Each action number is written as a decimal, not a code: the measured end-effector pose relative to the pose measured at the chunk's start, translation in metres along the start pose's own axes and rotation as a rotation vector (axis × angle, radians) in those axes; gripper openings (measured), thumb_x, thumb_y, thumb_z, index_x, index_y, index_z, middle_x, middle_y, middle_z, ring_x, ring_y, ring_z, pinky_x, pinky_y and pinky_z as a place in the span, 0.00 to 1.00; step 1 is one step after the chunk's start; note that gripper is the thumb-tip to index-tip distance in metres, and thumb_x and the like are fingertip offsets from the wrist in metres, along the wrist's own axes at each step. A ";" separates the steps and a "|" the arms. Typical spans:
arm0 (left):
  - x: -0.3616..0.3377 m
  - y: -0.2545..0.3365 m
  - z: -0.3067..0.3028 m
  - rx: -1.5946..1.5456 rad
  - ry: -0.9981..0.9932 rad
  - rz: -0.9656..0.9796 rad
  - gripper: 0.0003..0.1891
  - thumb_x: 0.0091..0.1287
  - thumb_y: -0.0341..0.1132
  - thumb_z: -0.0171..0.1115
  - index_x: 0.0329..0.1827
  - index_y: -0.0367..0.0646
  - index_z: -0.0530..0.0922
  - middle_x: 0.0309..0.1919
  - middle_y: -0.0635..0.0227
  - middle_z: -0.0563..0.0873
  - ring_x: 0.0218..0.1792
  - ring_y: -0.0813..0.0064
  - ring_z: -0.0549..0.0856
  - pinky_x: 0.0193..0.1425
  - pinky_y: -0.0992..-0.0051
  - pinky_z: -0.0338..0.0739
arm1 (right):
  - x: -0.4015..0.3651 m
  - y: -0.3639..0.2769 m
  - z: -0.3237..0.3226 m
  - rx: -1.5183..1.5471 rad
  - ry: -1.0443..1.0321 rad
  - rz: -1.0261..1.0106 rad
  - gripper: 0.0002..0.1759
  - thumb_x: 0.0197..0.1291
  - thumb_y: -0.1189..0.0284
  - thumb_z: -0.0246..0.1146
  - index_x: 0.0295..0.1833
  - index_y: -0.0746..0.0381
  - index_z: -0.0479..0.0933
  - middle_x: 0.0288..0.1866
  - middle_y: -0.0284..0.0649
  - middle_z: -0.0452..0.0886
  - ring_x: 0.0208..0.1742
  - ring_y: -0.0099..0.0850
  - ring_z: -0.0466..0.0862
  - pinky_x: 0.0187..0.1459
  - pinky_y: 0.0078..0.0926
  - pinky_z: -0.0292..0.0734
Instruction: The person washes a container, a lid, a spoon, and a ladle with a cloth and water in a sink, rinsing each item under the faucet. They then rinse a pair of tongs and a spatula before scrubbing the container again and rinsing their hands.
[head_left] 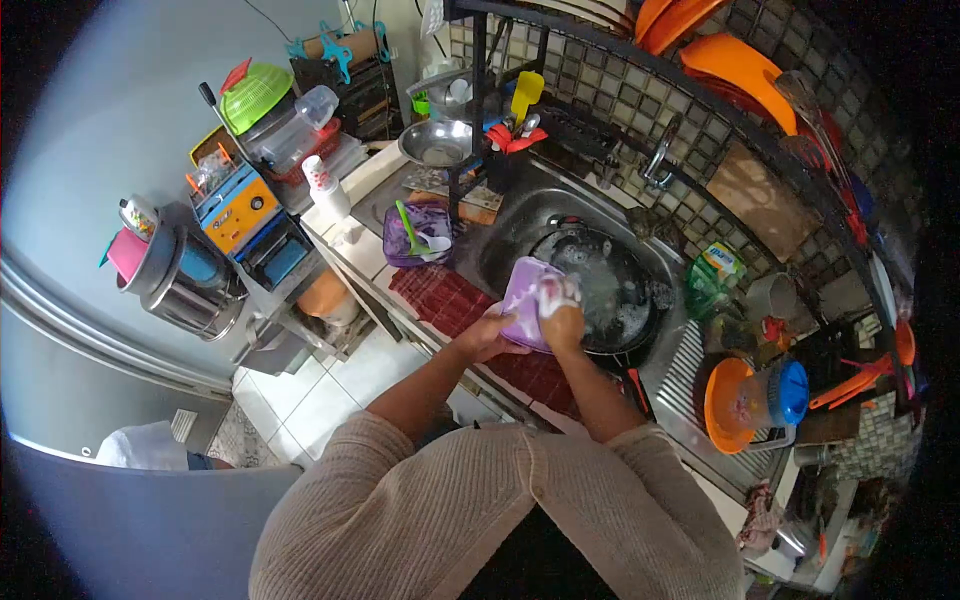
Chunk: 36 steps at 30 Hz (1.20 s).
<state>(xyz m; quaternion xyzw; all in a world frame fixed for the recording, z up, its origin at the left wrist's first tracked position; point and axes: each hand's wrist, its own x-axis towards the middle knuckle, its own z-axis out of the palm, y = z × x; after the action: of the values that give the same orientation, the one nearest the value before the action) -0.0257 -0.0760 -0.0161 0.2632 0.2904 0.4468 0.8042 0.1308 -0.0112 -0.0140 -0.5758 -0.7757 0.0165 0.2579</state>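
Note:
My left hand (487, 335) grips the lower left rim of a purple plastic container (523, 295), which is tilted over the near edge of the sink. Suds cover the fingers of my right hand (562, 318), closed and pressed against the inside of the container. What it holds is hidden by foam. Below and beyond lies a large dark pan (625, 285) with soapy water, inside the metal sink (503, 232). A second purple container (388, 243) stands left of the sink, with a green-handled utensil (408, 222) and a white spoon (436, 244) in it.
A dark red cloth (440, 298) lies along the counter's front edge. Right of the sink are a green dish-soap bottle (703, 285), an orange bowl (728, 405) and a blue-lidded container (793, 392). The faucet (660, 160) rises behind. White cups (328, 192) are stacked at the left.

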 end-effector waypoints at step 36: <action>-0.075 0.117 -0.036 0.133 0.671 0.612 0.35 0.66 0.27 0.47 0.72 0.53 0.40 0.49 0.54 0.72 0.40 0.60 0.83 0.39 0.70 0.81 | 0.088 0.200 0.065 0.938 -0.854 0.688 0.18 0.51 0.61 0.63 0.40 0.64 0.77 0.37 0.41 0.79 0.35 0.32 0.79 0.36 0.33 0.75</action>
<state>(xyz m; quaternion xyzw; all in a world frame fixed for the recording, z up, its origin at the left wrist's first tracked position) -0.1495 -0.0815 0.0559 0.2286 0.4717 0.7046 0.4784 0.2628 0.1533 -0.1013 -0.5593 -0.4948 0.6517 0.1323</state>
